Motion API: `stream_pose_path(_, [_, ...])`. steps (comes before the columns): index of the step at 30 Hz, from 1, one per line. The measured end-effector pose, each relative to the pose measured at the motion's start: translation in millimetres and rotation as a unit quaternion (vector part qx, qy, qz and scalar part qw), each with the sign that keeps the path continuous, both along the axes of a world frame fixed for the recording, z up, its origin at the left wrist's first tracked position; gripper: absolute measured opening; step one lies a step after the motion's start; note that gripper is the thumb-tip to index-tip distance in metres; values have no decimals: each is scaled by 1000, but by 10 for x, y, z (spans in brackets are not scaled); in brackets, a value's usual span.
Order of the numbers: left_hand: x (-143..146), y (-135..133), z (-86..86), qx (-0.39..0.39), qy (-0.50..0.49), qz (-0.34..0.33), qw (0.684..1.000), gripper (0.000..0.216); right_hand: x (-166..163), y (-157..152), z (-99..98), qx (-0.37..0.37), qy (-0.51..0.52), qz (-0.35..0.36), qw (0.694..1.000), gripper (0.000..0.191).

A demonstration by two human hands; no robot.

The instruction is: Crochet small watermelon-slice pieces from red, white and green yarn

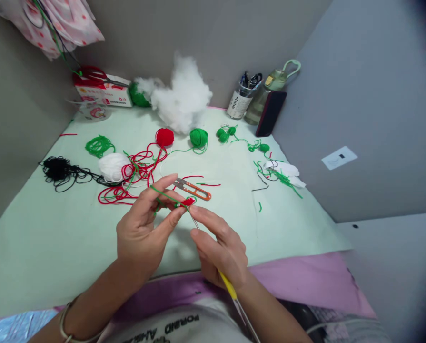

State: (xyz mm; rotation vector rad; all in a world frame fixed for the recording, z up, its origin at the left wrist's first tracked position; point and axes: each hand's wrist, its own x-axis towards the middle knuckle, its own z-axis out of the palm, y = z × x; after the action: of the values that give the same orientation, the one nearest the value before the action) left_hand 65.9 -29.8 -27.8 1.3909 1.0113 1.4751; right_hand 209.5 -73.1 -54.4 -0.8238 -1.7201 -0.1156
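My left hand (144,228) pinches a tiny red crochet piece (188,202), and a strand of green yarn (164,194) runs over its index finger. Gripped in my right hand (222,250) is a yellow-handled crochet hook (227,285), whose metal tip reaches into the red piece. Both hands hover above the pale green table (48,238), close to the near edge. Orange thread snips (194,189) lie just beyond my fingers.
Red (164,137), green (198,137), white (112,166) and black (57,169) yarn lie across the table. White stuffing (182,97) sits at the back. A pen cup (239,102), bottle (266,93) and dark phone (271,114) stand at the back right. Small green crocheted balls (225,133) lie nearby.
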Motion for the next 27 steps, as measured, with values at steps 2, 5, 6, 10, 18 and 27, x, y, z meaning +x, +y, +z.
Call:
stream_pose_path(2, [-2,5,-15,20,8,-6,1000,47,-3,11,8,-1,6,-3,1000,33])
stream_pose_path(5, [-7,10,-35,45,14,-14,999,48,17,-11,57,-26,20,1,999,29])
stream_pose_path(6, [-11,10,-45,52,19,-13,998,48,24,-27,79,-43,26,6,999,28])
stream_pose_path(10, [-55,7,-116,92,70,19,993,50,32,-87,152,-107,55,11,993,29])
stream_pose_path(18, [-72,-1,-119,101,71,7,992,63,33,-99,98,-75,10,-17,997,37])
stream_pose_path(27, [-36,3,-66,73,43,0,996,53,9,-31,69,-32,1,-11,999,27])
